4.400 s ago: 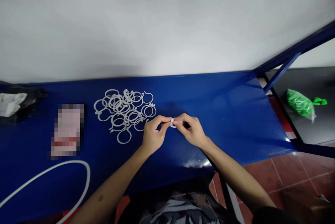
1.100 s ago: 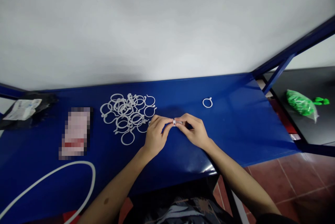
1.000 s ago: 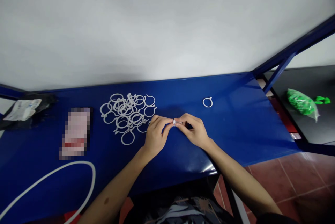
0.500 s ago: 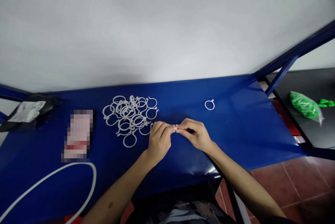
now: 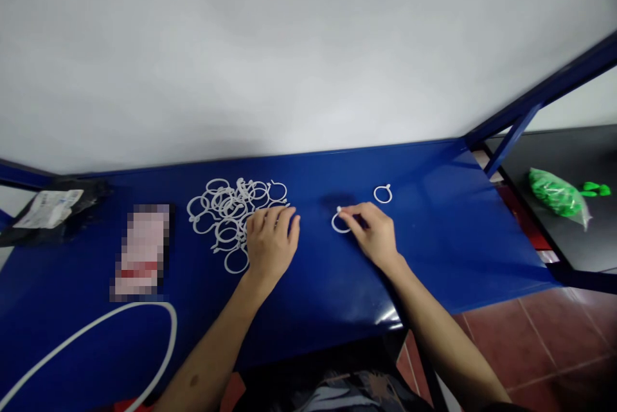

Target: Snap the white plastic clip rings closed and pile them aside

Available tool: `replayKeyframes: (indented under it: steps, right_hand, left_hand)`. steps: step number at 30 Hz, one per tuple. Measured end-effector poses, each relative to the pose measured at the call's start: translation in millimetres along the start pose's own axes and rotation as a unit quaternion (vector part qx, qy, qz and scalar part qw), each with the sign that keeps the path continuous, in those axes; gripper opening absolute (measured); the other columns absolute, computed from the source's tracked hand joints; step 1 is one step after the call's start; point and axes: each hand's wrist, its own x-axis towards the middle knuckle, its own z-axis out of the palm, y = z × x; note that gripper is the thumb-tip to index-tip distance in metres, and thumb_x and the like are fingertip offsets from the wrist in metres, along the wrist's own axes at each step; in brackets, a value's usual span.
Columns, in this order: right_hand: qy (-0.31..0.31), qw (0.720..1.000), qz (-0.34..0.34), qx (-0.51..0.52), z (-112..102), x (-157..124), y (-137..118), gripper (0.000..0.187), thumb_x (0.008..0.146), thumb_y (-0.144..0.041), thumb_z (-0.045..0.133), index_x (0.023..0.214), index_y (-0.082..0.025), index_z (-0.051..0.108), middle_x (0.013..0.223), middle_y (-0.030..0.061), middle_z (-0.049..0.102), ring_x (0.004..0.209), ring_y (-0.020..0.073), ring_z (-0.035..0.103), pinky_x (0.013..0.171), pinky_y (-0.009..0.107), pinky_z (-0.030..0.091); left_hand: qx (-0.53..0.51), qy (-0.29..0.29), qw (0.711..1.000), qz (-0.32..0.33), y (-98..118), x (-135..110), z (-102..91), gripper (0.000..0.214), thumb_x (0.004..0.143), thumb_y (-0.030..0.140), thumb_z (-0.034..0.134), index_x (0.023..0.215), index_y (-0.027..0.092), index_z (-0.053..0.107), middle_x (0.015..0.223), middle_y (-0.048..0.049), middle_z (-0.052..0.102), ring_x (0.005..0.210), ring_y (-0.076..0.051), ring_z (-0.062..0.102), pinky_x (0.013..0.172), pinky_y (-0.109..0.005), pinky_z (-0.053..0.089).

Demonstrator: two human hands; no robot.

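Note:
Between the thumb and fingers of my right hand (image 5: 370,232) is a white plastic ring (image 5: 333,225), gripped at the small catch on its top and held over the blue table. My left hand (image 5: 270,232) reaches over the right side of a heap of white rings (image 5: 225,232), its fingers apart and partly covering some of them. Many rings in the heap are unfastened, with their ends standing apart. A single closed ring (image 5: 383,193) lies by itself to the right, beyond my right hand.
A blurred-out pinkish rectangular item (image 5: 142,248) lies left of the heap. Farther left is a black plastic package (image 5: 67,209) with a white label. A white cable (image 5: 87,322) loops at the lower left. A bag of green pieces (image 5: 556,193) rests on a dark surface at right.
My hands have come apart from the ring they pinched together. The left has let go and moved left to the heap; the right has kept the ring and moved slightly right.

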Motion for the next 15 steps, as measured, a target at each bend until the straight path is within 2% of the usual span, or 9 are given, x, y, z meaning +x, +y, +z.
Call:
replayKeyframes:
  steps: [2, 4, 7, 9, 12, 15]
  right_hand:
    - [0.048, 0.996, 0.056, -0.053, -10, 8, 13, 0.02, 0.095, -0.039, 0.064, 0.091, -0.022, 0.073, 0.086, 0.0045, 0.075, 0.071, 0.018, 0.066, 0.071, 0.033, 0.054]
    - [0.084, 0.988, 0.082, -0.1, -20, 15, 28, 0.023, 0.095, -0.041, 0.063, 0.092, -0.02, 0.073, 0.085, 0.005, 0.074, 0.069, 0.0179, 0.062, 0.071, 0.033, 0.052]
    - [0.116, 0.97, 0.09, -0.192, -33, 20, 48, 0.025, 0.096, -0.039, 0.061, 0.089, -0.019, 0.073, 0.088, 0.0077, 0.071, 0.079, 0.0213, 0.058, 0.079, 0.037, 0.05]
    - [0.127, 0.957, 0.098, -0.243, -38, 20, 57, 0.026, 0.094, -0.041, 0.062, 0.09, -0.018, 0.074, 0.094, 0.0111, 0.067, 0.088, 0.025, 0.056, 0.083, 0.041, 0.048]
    - [0.155, 0.944, 0.105, -0.272, -41, 19, 61, 0.028, 0.092, -0.042, 0.064, 0.096, -0.016, 0.074, 0.103, 0.0147, 0.061, 0.097, 0.0285, 0.053, 0.086, 0.045, 0.048]
    - [0.171, 0.951, 0.082, -0.244, -37, 19, 52, 0.024, 0.093, -0.036, 0.062, 0.101, -0.016, 0.073, 0.102, 0.0132, 0.061, 0.097, 0.0277, 0.055, 0.089, 0.046, 0.049]
  left_hand:
    - [0.054, -0.017, 0.998, -0.027, -7, -1, 0.7, 0.017, 0.094, 0.029, 0.062, 0.102, 0.017, 0.069, 0.095, -0.0113, 0.072, 0.092, -0.03, 0.057, 0.081, -0.043, 0.039]
    - [0.087, -0.05, 0.994, -0.035, -11, -2, 1.2, 0.02, 0.095, 0.033, 0.06, 0.099, 0.016, 0.069, 0.094, -0.0125, 0.07, 0.093, -0.032, 0.056, 0.08, -0.044, 0.038]
    - [0.106, -0.103, 0.988, -0.046, -11, -3, 0.9, 0.02, 0.097, 0.032, 0.055, 0.094, 0.016, 0.068, 0.093, -0.0123, 0.069, 0.094, -0.032, 0.056, 0.08, -0.045, 0.037]
    - [0.1, -0.117, 0.987, -0.05, -9, -3, 0.0, 0.019, 0.098, 0.028, 0.054, 0.091, 0.017, 0.067, 0.091, -0.0112, 0.069, 0.093, -0.031, 0.056, 0.08, -0.045, 0.037]
    - [0.021, -0.096, 0.994, -0.042, -3, -1, -1.4, 0.014, 0.098, 0.025, 0.055, 0.09, 0.018, 0.064, 0.087, -0.0087, 0.069, 0.088, -0.027, 0.057, 0.079, -0.043, 0.04]
    - [-0.163, -0.098, 0.981, -0.034, 5, -1, -3.3, 0.012, 0.099, 0.021, 0.051, 0.091, 0.018, 0.059, 0.084, -0.005, 0.066, 0.082, -0.02, 0.057, 0.076, -0.035, 0.046]
